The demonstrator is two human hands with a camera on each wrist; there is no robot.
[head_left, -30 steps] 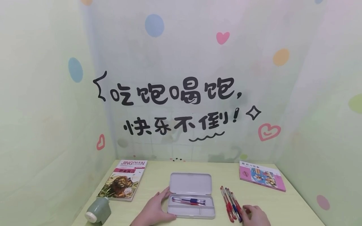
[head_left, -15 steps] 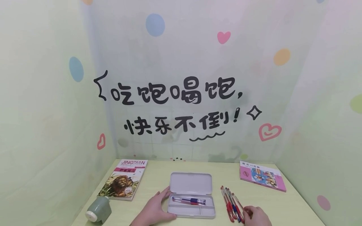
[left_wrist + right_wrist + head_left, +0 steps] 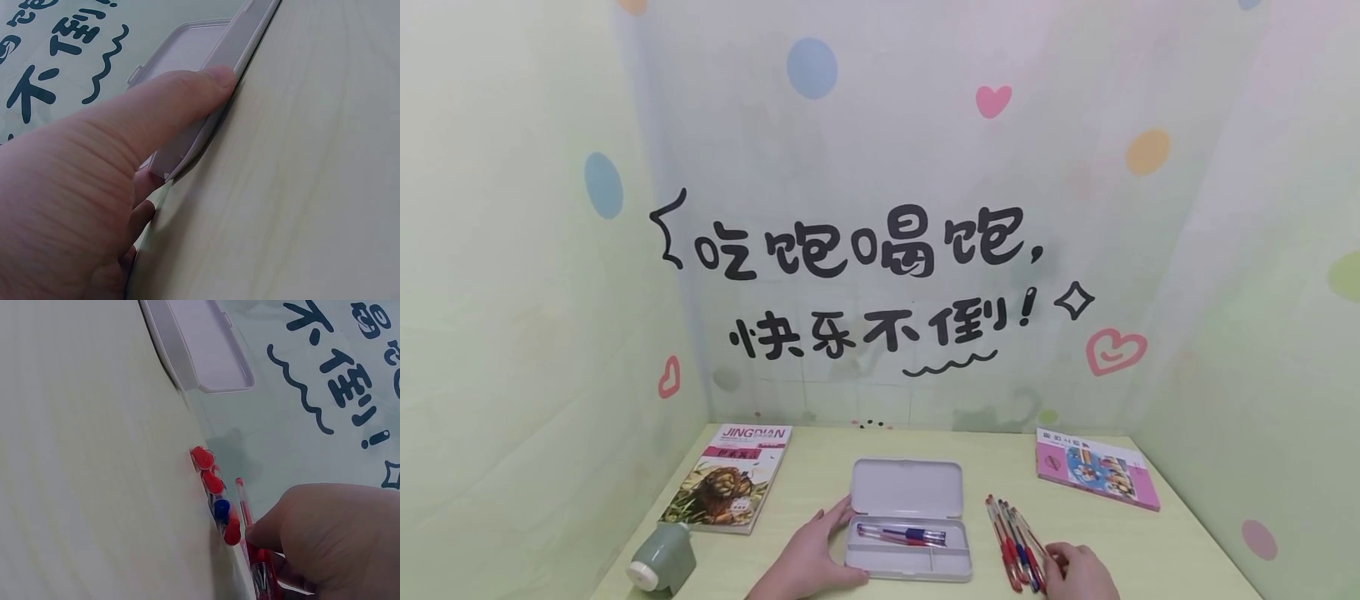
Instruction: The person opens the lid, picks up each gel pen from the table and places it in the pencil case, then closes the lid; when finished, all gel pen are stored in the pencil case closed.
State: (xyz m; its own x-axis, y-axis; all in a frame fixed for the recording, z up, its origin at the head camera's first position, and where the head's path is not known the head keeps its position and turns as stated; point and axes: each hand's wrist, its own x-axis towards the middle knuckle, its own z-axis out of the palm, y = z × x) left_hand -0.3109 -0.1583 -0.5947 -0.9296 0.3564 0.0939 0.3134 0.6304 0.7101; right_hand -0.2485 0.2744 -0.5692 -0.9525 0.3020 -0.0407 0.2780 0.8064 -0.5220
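Observation:
An open, pale pencil case (image 3: 906, 487) lies on the table with a few pens (image 3: 917, 534) in its back compartment. My left hand (image 3: 808, 557) holds the case at its left end; in the left wrist view the thumb (image 3: 215, 78) presses its front wall. To the right of the case lies a row of red and blue pens (image 3: 1013, 554). At that row's right side my right hand (image 3: 1078, 573) pinches a red pen (image 3: 261, 575) between thumb and fingers. In the right wrist view this pen stands tilted just apart from the others.
A book with a lion cover (image 3: 722, 487) lies at the back left, and a pink book (image 3: 1097, 471) at the back right. A grey-green object with a white end (image 3: 664, 560) stands at the front left. Printed walls (image 3: 880, 400) enclose the table.
The red pen in my right hand has come slightly away from the row, its far end tilting to the right. My left hand and the pencil case have stayed in place.

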